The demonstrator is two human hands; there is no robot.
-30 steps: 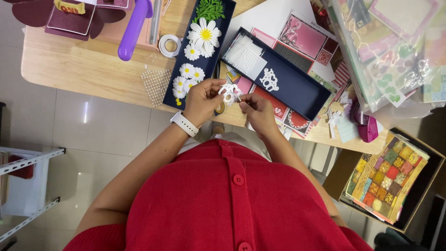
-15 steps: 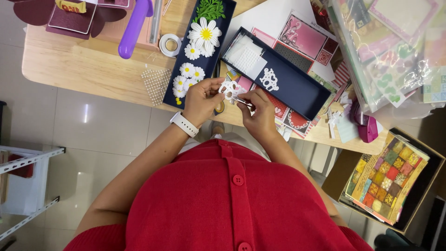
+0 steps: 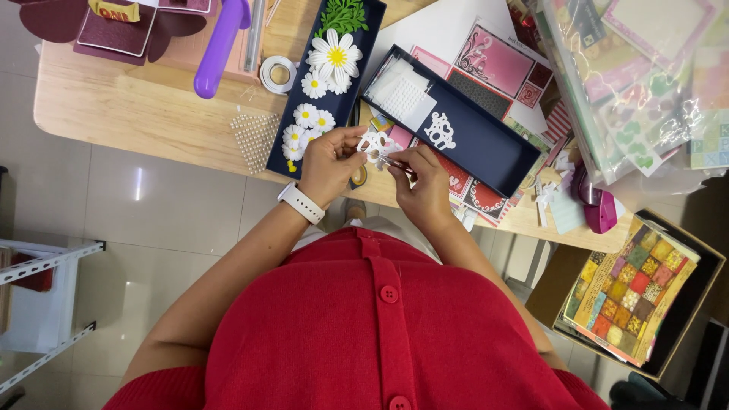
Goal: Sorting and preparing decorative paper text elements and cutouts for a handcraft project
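— Two hands meet just above the near edge of the tabletop (image 3: 129, 114), both on one small white lacy cut-out (image 3: 373, 143). How far along would you say the work is?

— Partway, I judge. The left hand (image 3: 328, 163), the one with a white wristband (image 3: 301, 203), has its fingers (image 3: 345, 138) closed on the cut-out's left side. The right hand (image 3: 425, 182) pinches the piece from the other side, fingers together on its lower edge; it seems to grip something thin there as well, but I cannot tell what.

— And where does the cut-out sit against the rest?

— It is held in the air, between the long navy panel (image 3: 323, 83) with white paper daisies (image 3: 334, 57) and the open navy box (image 3: 463, 129). It touches neither.

— What looks finished?

— The daisy panel seems well dressed: a large flower, several smaller ones below it, and green leaves (image 3: 343, 14) at the top. Inside the box a second white cut-out (image 3: 440, 130) already lies flat, beside a pale sheet (image 3: 405, 93).

— What is left, then?

— The piece in the hands is not yet fixed anywhere. A sheet of pearl dots (image 3: 256, 138) lies just left of the panel, a roll of tape (image 3: 276, 74) near a purple tool (image 3: 222, 45), and patterned papers (image 3: 493, 64) spread under and behind the box, so plenty of stock remains loose.
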